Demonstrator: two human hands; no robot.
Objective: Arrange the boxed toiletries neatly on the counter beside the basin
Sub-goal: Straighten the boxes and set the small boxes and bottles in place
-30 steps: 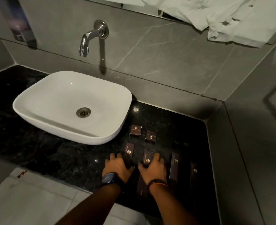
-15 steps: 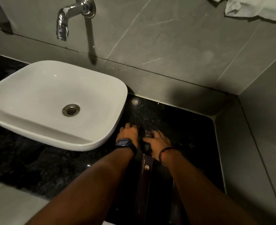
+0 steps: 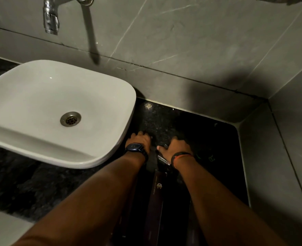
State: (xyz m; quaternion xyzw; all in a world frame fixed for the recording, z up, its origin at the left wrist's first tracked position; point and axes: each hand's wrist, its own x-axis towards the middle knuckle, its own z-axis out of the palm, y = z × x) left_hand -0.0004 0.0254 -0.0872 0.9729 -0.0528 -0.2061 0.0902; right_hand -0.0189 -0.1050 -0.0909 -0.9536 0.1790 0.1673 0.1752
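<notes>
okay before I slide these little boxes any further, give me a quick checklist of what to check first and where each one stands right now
1. Both hands down on the counter: ok. Left hand and right hand rest side by side, right of the basin.
2. Small boxes under the hands: cannot tell. The hands cover them; only a pale edge shows by the right thumb.
3. Grip on either box: cannot tell. Fingers are hidden in the dark.
4. Long box between the forearms: ok. It lies flat, running roughly front to back.
5. Room behind the hands toward the wall: ok. Bare counter shows there.
6. Clearance from the basin: not ok. The left hand is very close to its rim.
</notes>
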